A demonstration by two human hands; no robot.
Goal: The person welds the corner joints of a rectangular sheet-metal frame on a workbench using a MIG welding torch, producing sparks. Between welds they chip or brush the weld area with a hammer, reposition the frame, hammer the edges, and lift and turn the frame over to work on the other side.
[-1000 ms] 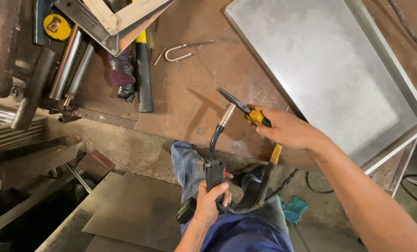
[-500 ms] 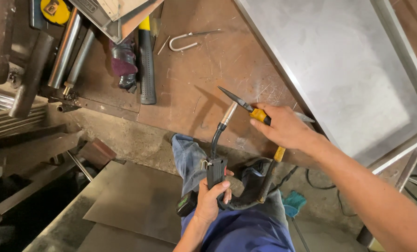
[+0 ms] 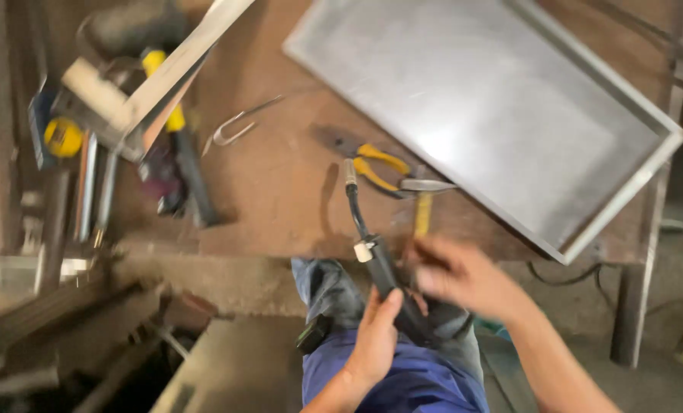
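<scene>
Welding torch (image 3: 372,252) gripped in closed left hand (image 3: 372,336), its neck running toward twelve o'clock; blurred right hand (image 3: 456,275) nearer yellow-handled pliers (image 3: 379,170), its grip unclear.

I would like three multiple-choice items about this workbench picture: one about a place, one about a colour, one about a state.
1. Where do the pliers lie?
A. on the bench beside the metal tray
B. inside the tray
C. on the floor

2. What colour are the pliers' handles?
A. red
B. yellow
C. green

3. What does the left hand do?
A. rests open on the bench
B. holds a hammer
C. grips the black welding torch

Answers:
1 A, they lie on the brown bench top next to the tray's edge.
2 B, both handles show yellow.
3 C, its fingers wrap the torch handle; the right hand is blurred, apparently empty, near it.
</scene>
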